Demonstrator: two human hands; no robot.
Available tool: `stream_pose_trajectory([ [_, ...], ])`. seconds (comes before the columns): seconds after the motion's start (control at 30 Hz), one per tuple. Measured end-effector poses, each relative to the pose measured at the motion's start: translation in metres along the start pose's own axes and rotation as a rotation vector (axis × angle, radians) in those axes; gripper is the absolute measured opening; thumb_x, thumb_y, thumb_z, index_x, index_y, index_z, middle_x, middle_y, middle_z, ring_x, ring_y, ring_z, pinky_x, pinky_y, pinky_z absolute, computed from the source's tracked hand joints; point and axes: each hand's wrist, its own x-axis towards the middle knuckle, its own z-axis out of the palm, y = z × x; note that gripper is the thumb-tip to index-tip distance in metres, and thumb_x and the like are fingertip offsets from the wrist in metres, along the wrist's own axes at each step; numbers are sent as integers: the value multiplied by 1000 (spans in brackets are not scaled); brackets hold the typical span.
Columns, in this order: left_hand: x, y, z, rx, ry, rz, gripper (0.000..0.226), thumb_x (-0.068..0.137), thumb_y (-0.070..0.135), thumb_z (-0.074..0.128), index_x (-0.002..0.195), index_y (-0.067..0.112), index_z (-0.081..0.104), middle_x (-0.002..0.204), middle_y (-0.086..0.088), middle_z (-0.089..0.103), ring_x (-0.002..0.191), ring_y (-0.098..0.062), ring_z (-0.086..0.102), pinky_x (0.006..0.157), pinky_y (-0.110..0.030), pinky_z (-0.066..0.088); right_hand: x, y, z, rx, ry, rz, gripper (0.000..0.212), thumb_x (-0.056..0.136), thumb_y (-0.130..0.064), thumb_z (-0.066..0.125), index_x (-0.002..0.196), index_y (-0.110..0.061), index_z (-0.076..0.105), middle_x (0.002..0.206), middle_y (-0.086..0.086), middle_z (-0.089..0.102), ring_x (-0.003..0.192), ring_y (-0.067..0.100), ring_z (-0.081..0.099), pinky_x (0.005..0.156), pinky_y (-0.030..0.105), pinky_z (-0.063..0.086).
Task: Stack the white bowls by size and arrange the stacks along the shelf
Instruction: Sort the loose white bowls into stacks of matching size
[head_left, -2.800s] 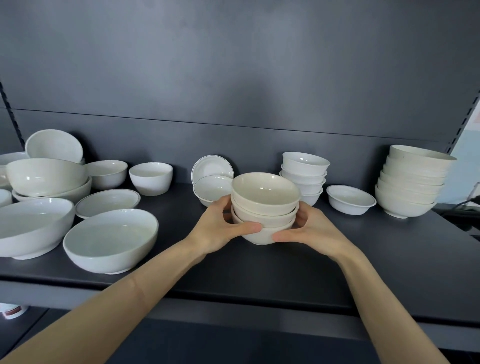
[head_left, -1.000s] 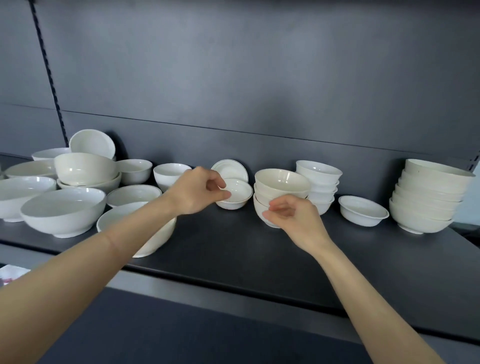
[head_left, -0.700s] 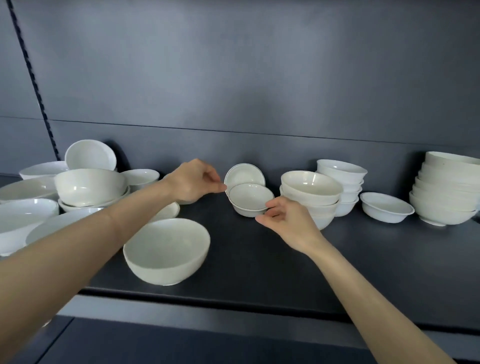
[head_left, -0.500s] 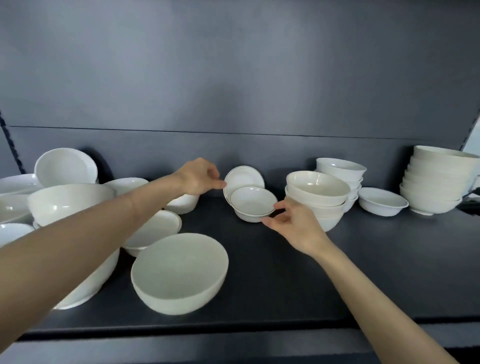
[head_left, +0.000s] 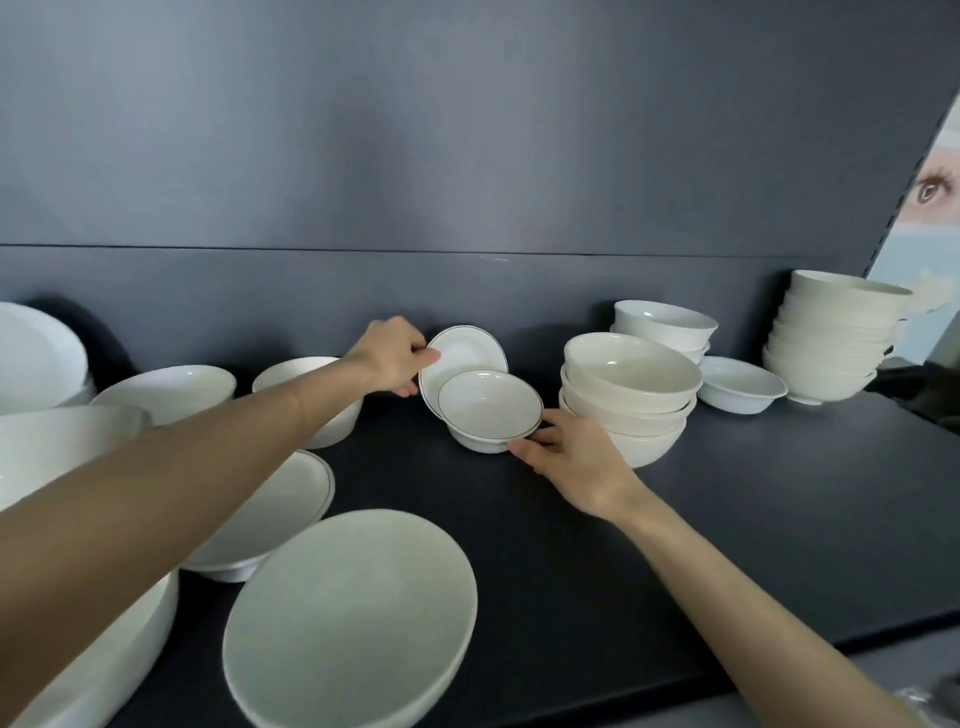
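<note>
Two small white dishes with thin dark rims sit mid-shelf. One dish (head_left: 470, 347) leans upright against the back panel, and my left hand (head_left: 390, 358) pinches its left rim. The other rimmed dish (head_left: 488, 405) rests in front of it. My right hand (head_left: 569, 457) touches this dish's lower right rim with its fingertips. A stack of three cream bowls (head_left: 628, 397) stands just right of that hand.
A stack of white bowls (head_left: 665, 325), a single shallow bowl (head_left: 740, 383) and a tall stack (head_left: 831, 340) stand to the right. Large bowls (head_left: 348, 618) and a shallow plate (head_left: 270, 514) crowd the front left. The dark shelf (head_left: 753, 519) is bare at the front right.
My hands let go of the cream bowl stack, now standing on the shelf. They moved left to the two rimmed dishes. The left now pinches the leaning dish.
</note>
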Motion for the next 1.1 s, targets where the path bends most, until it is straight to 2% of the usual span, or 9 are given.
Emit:
stream_pose_trajectory([
  [0.17, -1, -2, 3, 27, 59, 54, 34, 95, 12, 50, 68, -7, 59, 72, -26, 69, 65, -32, 72, 69, -40, 60, 7, -4, 8, 42, 9, 60, 31, 92, -33, 60, 108, -7, 54, 90, 5, 71, 88, 21, 68, 85, 40, 55],
  [0.27, -4, -2, 2, 72, 90, 85, 39, 93, 10, 48, 54, 4, 49, 68, -25, 67, 63, -32, 71, 70, -41, 60, 11, -13, 11, 186, 11, 150, 25, 95, -25, 57, 79, -8, 50, 85, 14, 70, 87, 29, 70, 84, 43, 56],
  [0.37, -7, -2, 1, 97, 105, 93, 43, 94, 9, 47, 51, 7, 44, 63, -22, 65, 62, -31, 71, 70, -40, 59, 14, -19, 12, 226, 37, 189, 31, 97, -17, 53, 67, -8, 48, 71, 13, 65, 76, 30, 68, 79, 39, 58],
  [0.43, -9, -4, -1, 108, 117, 88, 43, 94, 9, 47, 51, 8, 44, 63, -21, 66, 61, -30, 71, 70, -39, 59, 15, -20, 15, 222, 49, 195, 27, 96, -13, 52, 70, -5, 50, 68, 11, 64, 66, 25, 66, 74, 36, 59],
  [0.5, -11, -6, -4, 122, 137, 78, 42, 93, 9, 46, 51, 8, 44, 64, -22, 68, 62, -30, 71, 71, -38, 58, 16, -20, 17, 234, 57, 195, 17, 96, -12, 53, 86, 2, 53, 67, 10, 65, 62, 20, 66, 69, 32, 59],
  [0.63, -15, -11, -15, 179, 190, 48, 40, 92, 9, 46, 52, 5, 45, 65, -23, 66, 63, -33, 69, 72, -40, 57, 16, -20, 15, 284, 51, 198, 19, 95, -8, 53, 104, 9, 54, 69, 11, 65, 61, 19, 67, 61, 27, 59],
  [0.77, -19, -13, -27, 228, 215, 32, 32, 92, 11, 47, 65, -5, 55, 73, -25, 66, 73, -39, 66, 75, -43, 55, 14, -22, 12, 323, 44, 204, 13, 94, -3, 53, 98, 8, 55, 69, 13, 65, 60, 21, 67, 61, 27, 59],
  [0.97, -21, -11, -34, 269, 257, 58, 36, 91, 11, 45, 56, 3, 47, 69, -24, 65, 71, -40, 65, 73, -42, 54, 11, -24, 9, 377, 43, 224, 16, 90, 3, 51, 74, 2, 54, 67, 18, 66, 56, 20, 68, 56, 25, 59],
  [1.1, -21, -9, -41, 309, 309, 95, 39, 92, 13, 45, 53, 6, 46, 71, -25, 65, 76, -44, 61, 74, -44, 53, 8, -22, 6, 407, 9, 222, 15, 89, 4, 52, 75, 4, 55, 65, 19, 66, 52, 18, 68, 53, 24, 58],
])
